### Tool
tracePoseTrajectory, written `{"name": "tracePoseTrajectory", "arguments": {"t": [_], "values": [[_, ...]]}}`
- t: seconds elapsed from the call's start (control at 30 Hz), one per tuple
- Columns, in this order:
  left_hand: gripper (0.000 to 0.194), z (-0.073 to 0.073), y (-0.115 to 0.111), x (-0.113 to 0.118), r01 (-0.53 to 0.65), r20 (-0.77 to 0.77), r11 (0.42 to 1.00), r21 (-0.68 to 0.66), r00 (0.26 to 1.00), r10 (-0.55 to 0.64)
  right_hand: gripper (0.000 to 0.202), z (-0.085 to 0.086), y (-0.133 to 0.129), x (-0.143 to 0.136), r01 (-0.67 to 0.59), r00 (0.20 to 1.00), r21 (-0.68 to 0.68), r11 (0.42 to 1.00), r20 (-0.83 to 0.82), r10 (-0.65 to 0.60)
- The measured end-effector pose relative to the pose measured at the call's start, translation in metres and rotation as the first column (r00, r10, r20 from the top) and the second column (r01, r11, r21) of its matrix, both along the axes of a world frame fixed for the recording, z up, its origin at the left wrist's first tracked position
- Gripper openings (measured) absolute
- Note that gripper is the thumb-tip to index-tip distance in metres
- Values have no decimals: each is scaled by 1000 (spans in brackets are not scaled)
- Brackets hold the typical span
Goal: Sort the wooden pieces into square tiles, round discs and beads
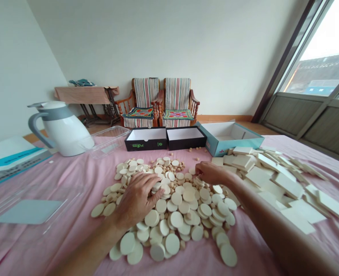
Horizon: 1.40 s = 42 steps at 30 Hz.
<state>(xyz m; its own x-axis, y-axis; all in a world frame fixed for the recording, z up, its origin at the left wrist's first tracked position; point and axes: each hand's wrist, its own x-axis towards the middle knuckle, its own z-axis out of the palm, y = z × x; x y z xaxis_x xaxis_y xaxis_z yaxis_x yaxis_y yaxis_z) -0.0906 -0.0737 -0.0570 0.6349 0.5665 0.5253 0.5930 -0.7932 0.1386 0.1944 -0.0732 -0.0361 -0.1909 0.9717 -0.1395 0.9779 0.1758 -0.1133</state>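
A wide heap of pale round wooden discs point(176, 219) lies in the middle of the pink cloth, with small wooden balls point(169, 165) mixed in. My left hand point(140, 193) rests palm down on the heap's left side. Its fingers are stretched out and the thumb stands apart, with discs in the gap; the palm's underside is hidden. At the far right side of the heap is my right hand point(211, 172), its fingers curled down among the discs. Whatever is within those fingers is hidden.
Square wooden tiles point(288, 184) are piled on the right. Behind the discs stand two black boxes point(146, 144) and a blue box point(235, 142). A white jug point(66, 128), clear plastic trays point(112, 138) and a printed packet point(17, 161) are on the left.
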Motion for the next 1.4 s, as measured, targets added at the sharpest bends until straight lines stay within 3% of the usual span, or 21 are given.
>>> {"name": "tracePoseTrajectory", "arguments": {"t": [0.2,0.4,0.5,0.63,0.77,0.87,0.93,1.03,1.2,1.3,1.4], "values": [[28,0,2,1,3,1,1000,4,1000,-3,19,-8,5,-15,-3,959,82,997,-283,26],[29,-2,2,0,-1,-8,1000,-10,1000,1,19,-17,6,-27,19,861,61,998,-509,15],[29,-1,1,1,-6,-4,1000,-11,1000,6,17,-13,8,-23,32,898,110,993,-440,20],[28,-1,0,1,-9,-7,1000,-15,1000,8,23,-5,13,1,200,946,260,945,-303,-117],[29,0,0,1,-13,-6,1000,-22,1000,13,28,7,13,17,279,929,354,893,-335,-157],[29,0,0,1,-8,-6,1000,-22,1000,8,22,20,4,20,243,922,272,931,-362,-134],[29,0,0,1,-2,-8,1000,-22,1000,2,21,29,-7,22,124,940,109,986,-333,-81],[29,0,1,0,0,-10,1000,-3,1000,0,35,39,-29,30,-59,975,-84,995,-221,40],[30,6,2,-2,3,56,998,56,998,-7,56,40,-69,49,-75,997,-90,993,15,77],[28,15,-6,5,46,98,998,40,994,-50,64,29,-86,55,-100,993,-84,991,49,104],[28,26,-21,23,144,71,989,-32,987,-141,60,17,-95,57,-91,994,-44,995,56,93]]}}
